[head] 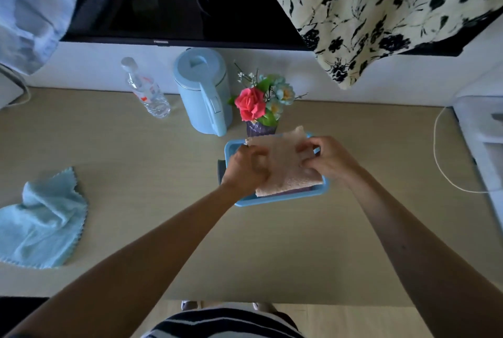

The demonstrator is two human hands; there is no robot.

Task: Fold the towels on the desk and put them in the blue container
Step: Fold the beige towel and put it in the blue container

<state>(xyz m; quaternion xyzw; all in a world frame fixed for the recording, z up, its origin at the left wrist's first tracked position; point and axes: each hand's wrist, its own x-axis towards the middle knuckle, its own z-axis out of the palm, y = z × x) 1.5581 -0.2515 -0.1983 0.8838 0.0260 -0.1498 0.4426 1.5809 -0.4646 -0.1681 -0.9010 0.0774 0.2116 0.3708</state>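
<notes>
A folded peach towel (283, 163) lies over the blue container (272, 199) near the middle of the desk. My left hand (245, 167) grips its left side and my right hand (324, 159) pinches its right edge. A dark folded cloth (221, 171) shows under the peach towel at the container's left side. A light blue towel (43, 220) lies crumpled and unfolded at the desk's left edge, far from both hands.
Behind the container stand a flower vase (261, 109), a pale blue kettle (204, 90) and a clear water bottle (147, 90). A dark screen (174, 0) hangs above, with floral fabric (381, 11) draped over its right side. A white cable (441, 158) and a white appliance (481, 131) sit at the right.
</notes>
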